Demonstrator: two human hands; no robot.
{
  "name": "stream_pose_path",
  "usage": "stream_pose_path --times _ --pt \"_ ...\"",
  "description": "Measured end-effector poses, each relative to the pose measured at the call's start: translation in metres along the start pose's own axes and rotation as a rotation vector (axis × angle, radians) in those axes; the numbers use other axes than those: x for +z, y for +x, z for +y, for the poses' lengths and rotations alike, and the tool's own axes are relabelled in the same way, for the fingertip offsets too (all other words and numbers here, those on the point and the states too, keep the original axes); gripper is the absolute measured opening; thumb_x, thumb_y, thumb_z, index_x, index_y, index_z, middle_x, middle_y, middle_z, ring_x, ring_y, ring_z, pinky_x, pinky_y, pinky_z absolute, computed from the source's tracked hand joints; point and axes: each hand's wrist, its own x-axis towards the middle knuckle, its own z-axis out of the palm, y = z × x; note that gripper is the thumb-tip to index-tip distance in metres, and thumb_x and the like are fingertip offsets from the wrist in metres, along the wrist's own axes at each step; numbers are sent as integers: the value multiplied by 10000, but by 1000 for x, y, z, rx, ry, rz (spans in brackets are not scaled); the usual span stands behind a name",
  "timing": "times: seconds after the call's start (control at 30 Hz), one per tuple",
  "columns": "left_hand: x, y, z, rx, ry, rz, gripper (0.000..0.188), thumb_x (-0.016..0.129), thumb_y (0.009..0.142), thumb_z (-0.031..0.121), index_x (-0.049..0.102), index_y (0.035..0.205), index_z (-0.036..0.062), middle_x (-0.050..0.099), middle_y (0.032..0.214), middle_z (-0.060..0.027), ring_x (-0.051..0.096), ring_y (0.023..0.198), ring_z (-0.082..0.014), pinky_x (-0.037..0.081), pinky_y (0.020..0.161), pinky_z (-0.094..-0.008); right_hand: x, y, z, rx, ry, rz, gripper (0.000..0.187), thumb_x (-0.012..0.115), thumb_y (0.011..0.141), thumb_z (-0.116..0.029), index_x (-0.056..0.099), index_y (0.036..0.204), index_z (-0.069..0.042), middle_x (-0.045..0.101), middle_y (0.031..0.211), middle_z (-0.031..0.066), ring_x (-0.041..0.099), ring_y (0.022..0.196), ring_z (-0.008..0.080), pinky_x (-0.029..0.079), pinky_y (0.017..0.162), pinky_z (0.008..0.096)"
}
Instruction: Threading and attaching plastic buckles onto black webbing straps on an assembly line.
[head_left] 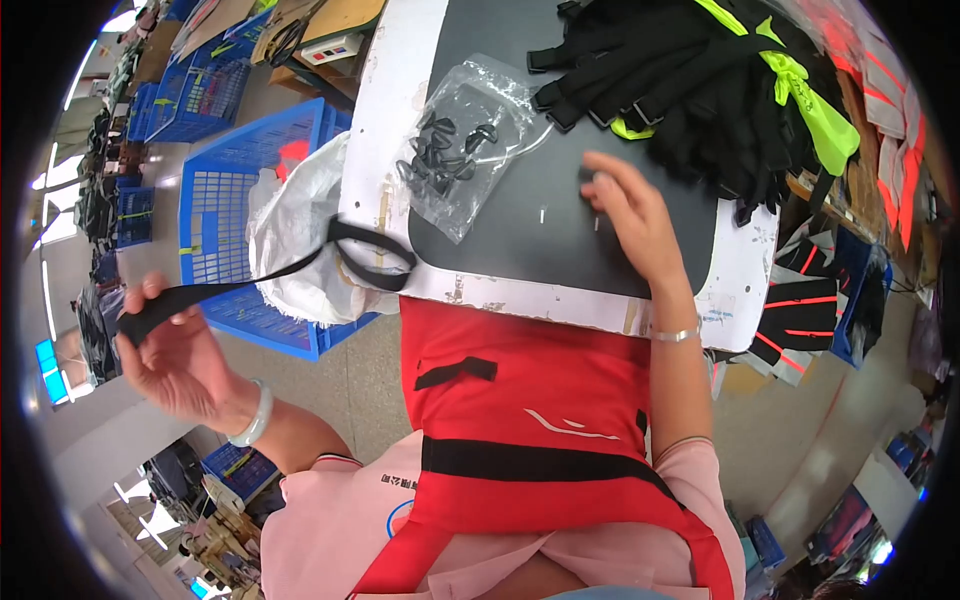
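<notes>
My left hand point(178, 365) is raised out to the left of the table, fingers closed on one end of a black webbing strap point(262, 278). From there the strap runs right and curls into a loop at the table's left front corner. My right hand point(635, 215) hovers over the dark table mat point(570, 255), thumb and fingers drawn together around a small dark bit that is too small to name. Left of it lies a clear plastic bag point(462, 205) with several small black plastic pieces point(440, 150) in or on it.
A heap of black straps with buckles point(690, 90), tied with bright yellow-green cloth point(815, 115), covers the table's far right. Left of the white-edged table point(375, 120) stand a blue plastic crate point(215, 225) and a white woven sack point(300, 215). Orange-striped pieces point(800, 305) lie beyond the right edge.
</notes>
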Motion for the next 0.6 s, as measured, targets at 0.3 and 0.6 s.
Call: stream_pose_path --times 0.3,0.6 --pt "-92 23 -85 108 1039 242 152 571 906 124 584 798 17 616 1050 -130 591 918 -170 511 759 -281 2 54 8 -14 -129 134 311 482 938 -195 583 1132 26 591 986 81 570 758 115 448 726 230" --pt "40 -71 -202 -580 665 -447 297 592 889 110 535 1165 19 590 1071 -96 615 855 -122 505 680 -229 12 -64 -22 33 -47 -153 254 472 946 -139 624 1096 -1 618 1058 49 552 936 119 434 840 262"
